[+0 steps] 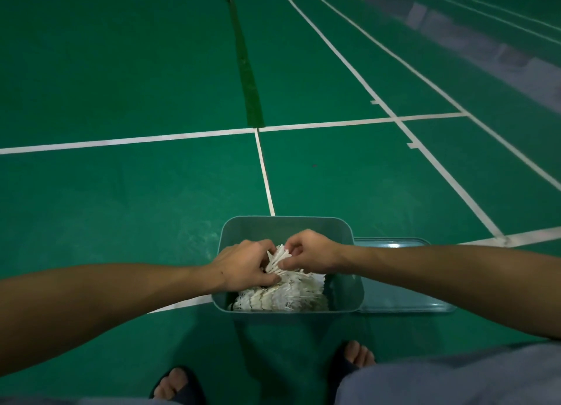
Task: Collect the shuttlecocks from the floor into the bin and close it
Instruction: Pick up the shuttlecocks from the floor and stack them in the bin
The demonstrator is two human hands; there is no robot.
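Observation:
A teal-grey plastic bin point(346, 231) stands open on the green court floor right in front of my feet. It holds a heap of white feather shuttlecocks point(288, 295). Both hands reach over the bin's mouth. My left hand point(243, 265) and my right hand point(309, 251) each curl their fingers round the same bunch of shuttlecocks point(277, 257) above the heap. The bin's lid point(400, 295) lies flat on the floor, touching the bin's right side.
White court lines point(264, 167) run across the green floor ahead and to the right. My sandalled feet point(177, 383) stand just behind the bin. A grey strip point(501, 49) borders the court at the far right. No loose shuttlecocks show on the floor.

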